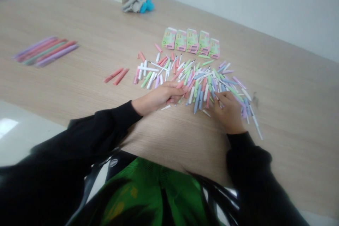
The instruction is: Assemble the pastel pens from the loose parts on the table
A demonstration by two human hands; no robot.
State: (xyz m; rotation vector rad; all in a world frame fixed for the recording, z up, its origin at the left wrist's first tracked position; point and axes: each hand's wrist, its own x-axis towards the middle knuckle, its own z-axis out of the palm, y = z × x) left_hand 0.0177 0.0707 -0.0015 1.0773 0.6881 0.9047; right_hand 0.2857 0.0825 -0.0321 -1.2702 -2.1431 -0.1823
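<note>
Standing behind the pile of pen parts (199,75), boxes (192,39) form a row; red pens (121,76) and a pen bundle (45,51) lie leftward. Left hand (171,92): fingers pinch a pink pen part (180,84) beside the pile. Right hand (229,111): fingers curl against the pile; grip cannot be determined.

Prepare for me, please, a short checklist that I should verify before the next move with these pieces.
1. Left hand has a grip: ok, it holds a pink piece.
2. Right hand has a grip: cannot tell; its fingertips are blurred against the pile.
3. Pile within reach: ok, both hands are at it.
4. Pile sorted by colour: not ok; pink, green, blue, purple and white pieces lie mixed.
5. Boxes clear of the hands: ok, they stand in a row behind the pile.
</note>
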